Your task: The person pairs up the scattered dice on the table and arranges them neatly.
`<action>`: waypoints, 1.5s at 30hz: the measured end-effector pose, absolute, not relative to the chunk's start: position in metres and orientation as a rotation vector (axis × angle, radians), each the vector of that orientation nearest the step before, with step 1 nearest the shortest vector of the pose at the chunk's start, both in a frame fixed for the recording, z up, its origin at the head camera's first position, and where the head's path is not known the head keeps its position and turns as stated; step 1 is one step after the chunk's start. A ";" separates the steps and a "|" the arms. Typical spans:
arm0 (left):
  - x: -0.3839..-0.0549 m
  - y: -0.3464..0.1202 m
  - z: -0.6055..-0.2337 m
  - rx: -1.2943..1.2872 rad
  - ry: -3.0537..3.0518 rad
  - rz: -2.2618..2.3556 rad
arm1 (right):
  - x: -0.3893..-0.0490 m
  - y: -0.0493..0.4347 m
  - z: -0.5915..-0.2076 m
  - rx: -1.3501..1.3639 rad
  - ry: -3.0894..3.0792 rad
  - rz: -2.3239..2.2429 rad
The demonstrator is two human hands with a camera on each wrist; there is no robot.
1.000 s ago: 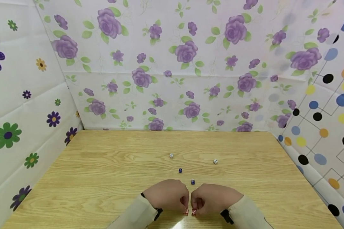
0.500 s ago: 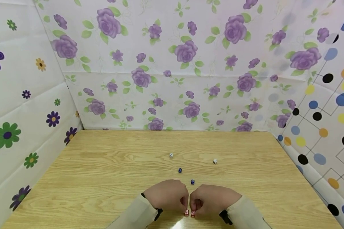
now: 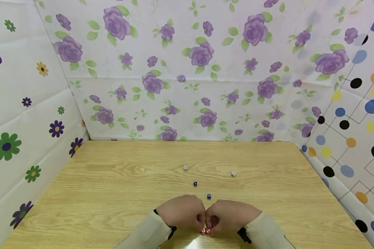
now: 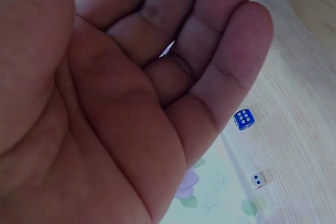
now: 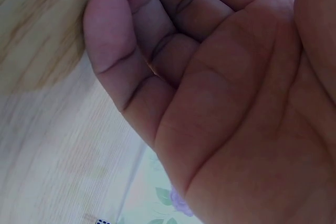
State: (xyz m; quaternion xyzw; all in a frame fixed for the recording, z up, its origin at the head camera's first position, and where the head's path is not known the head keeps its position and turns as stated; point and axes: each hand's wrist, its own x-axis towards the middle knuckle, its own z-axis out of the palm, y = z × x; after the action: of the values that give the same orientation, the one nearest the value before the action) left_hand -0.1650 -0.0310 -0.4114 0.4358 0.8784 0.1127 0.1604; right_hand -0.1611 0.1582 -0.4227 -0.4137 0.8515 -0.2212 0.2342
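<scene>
Low in the head view, my left hand (image 3: 184,211) and right hand (image 3: 232,215) meet over the wooden table (image 3: 118,186). The left fingertips pinch a red die (image 3: 203,231) with white pips. Right beside it, the right fingertips pinch a second red die (image 3: 208,231); the two dice are side by side, their faces right at each other. Both wrist views show the palms with fingers bent inward, and the red dice are hidden there. Just beyond my knuckles lies a blue die (image 3: 209,196), also seen in the left wrist view with six pips up.
Farther back lie another blue die (image 3: 195,184), a white die (image 3: 185,168) and a second white die (image 3: 233,174) to the right. A flowered cloth (image 3: 180,90) rises behind the table, with patterned cloths on both sides.
My right hand has slid a little left with its red die, narrowing the gap until the two red dice are side by side. The left hand stays almost in place.
</scene>
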 end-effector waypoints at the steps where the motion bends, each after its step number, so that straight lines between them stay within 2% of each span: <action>1: -0.165 -0.031 -0.411 1.250 2.509 0.326 | -0.161 0.158 -0.423 -1.131 2.338 -0.607; 15: -0.163 -0.032 -0.408 1.213 2.515 0.333 | -0.161 0.158 -0.423 -1.056 2.345 -0.594; 24: -0.167 -0.041 -0.401 1.102 2.519 0.411 | -0.164 0.170 -0.415 -1.024 2.330 -0.644; 29: -0.178 -0.052 -0.396 1.055 2.580 0.481 | -0.171 0.181 -0.406 -0.988 2.377 -0.751; 36: -0.197 -0.061 -0.395 0.917 2.714 0.497 | -0.187 0.192 -0.402 -0.915 2.720 -0.678; 45: -0.224 -0.059 -0.404 0.874 2.843 0.466 | -0.206 0.187 -0.403 -0.842 2.821 -0.677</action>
State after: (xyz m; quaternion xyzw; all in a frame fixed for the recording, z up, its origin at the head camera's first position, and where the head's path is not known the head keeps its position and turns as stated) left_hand -0.2242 -0.0591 -0.4038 0.2898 0.9423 0.1544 0.0655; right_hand -0.2062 0.1874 -0.4035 -0.2781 0.9322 -0.2237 0.0604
